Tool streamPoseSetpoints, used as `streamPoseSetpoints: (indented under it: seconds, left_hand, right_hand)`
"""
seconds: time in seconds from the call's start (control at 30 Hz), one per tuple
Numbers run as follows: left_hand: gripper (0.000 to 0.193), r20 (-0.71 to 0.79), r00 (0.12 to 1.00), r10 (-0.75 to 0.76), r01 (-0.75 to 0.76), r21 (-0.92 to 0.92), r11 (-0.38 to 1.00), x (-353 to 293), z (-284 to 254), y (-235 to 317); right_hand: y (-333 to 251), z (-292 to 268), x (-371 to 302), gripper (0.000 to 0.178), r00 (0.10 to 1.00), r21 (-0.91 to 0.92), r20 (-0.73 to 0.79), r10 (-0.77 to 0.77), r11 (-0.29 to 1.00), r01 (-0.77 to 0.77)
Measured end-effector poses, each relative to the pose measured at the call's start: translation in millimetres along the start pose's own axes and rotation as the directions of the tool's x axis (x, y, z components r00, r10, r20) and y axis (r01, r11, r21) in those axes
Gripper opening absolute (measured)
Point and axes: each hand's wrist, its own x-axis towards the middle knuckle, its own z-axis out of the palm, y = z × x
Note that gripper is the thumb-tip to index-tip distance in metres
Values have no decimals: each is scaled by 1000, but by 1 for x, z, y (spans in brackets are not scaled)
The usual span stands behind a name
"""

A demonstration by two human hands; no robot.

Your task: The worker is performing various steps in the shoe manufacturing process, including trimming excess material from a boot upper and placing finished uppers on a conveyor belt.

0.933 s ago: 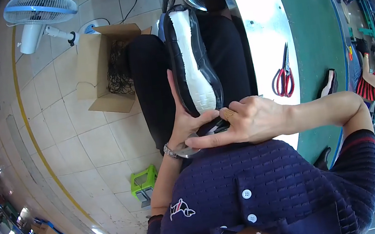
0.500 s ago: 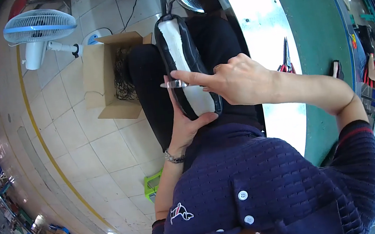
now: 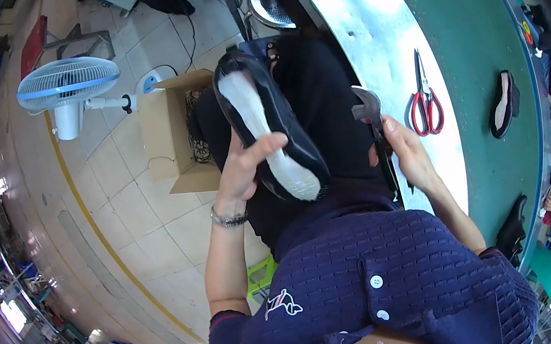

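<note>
My left hand (image 3: 246, 165) grips a black shoe (image 3: 283, 128) over my lap, with its whitish underside facing up and my thumb pressed on that underside. The shoe slants, its far end leaning left. To the right of it and apart from it, my right hand (image 3: 411, 153) is closed around the dark handles of metal pincers (image 3: 369, 107) with a curved grey jaw. The pincers' head points away from me, beside my right thigh. Part of the handles is hidden by my fingers.
Red-handled scissors (image 3: 426, 105) lie on the white bench strip (image 3: 366, 11) at right. Two more black shoes (image 3: 504, 104) rest on the green surface beyond. On the left floor stand a cardboard box (image 3: 162, 139) with black netting and a fan (image 3: 69, 88). A green stool (image 3: 259, 278) is beside me.
The pincers have left the shoe and moved right with my right hand, now upright over the bench edge. My left hand has shifted up the shoe, which is tilted more to the left.
</note>
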Motion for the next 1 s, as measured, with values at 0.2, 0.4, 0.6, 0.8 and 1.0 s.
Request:
streamPoseSetpoints:
  seconds: [0.2,0.4,0.6,0.8,1.0]
  left_hand:
    - [146,223,953,205,-253,210,944,12,-1,-43]
    - [160,394,874,286,-353,110,929,12,-20,-67]
    - [102,137,967,217,-231,102,967,8,14,-31]
    - [66,-110,963,247,-239,77,968,5,43,-34]
    - [54,-121,963,242,-238,46,970,-5,55,-35]
  right_hand:
    - [-7,-15,19,17,956,277,280,-88,961,7]
    - [-24,-1,23,23,786,238,618,24,947,-215]
    - [-34,13,25,37,768,44,635,88,988,-150]
    - [-46,13,24,59,645,-171,714,274,961,-219]
    - [-56,12,22,70,617,-371,704,351,923,-101]
